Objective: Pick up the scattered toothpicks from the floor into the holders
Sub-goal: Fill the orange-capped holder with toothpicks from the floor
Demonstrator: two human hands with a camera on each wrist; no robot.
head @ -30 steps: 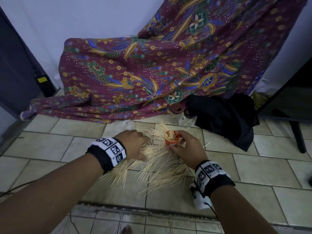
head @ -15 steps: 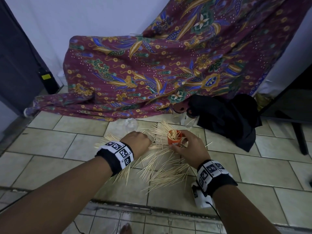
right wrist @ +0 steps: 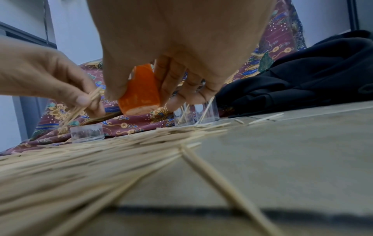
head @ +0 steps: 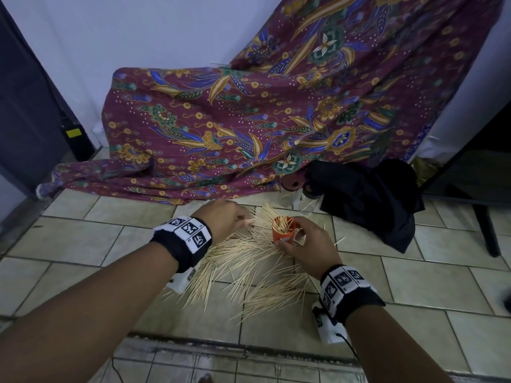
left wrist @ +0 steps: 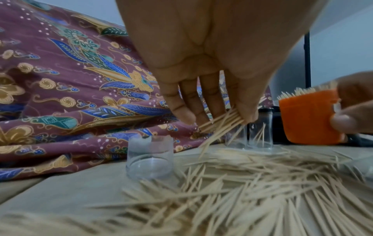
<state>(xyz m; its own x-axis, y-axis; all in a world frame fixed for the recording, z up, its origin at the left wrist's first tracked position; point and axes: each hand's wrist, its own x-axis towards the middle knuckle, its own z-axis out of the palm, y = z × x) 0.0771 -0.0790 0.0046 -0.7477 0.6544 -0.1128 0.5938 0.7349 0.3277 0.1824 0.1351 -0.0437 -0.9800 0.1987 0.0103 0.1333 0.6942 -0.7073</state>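
Beige tiled floor [head: 83,239] strewn with toothpicks [head: 249,272] — batik cloth [head: 249,120] behind; white wall [head: 138,37].

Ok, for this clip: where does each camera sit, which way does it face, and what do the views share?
Head: looks down from above at the tiled floor; both forearms, left hand, right hand.
Left wrist: low by the floor, looking along the left hand's palm at the pinched toothpicks.
Right wrist: low by the floor, looking along the right hand gripping the orange holder.
Shared: all three show the orange holder; both wrist views show the clear cups.
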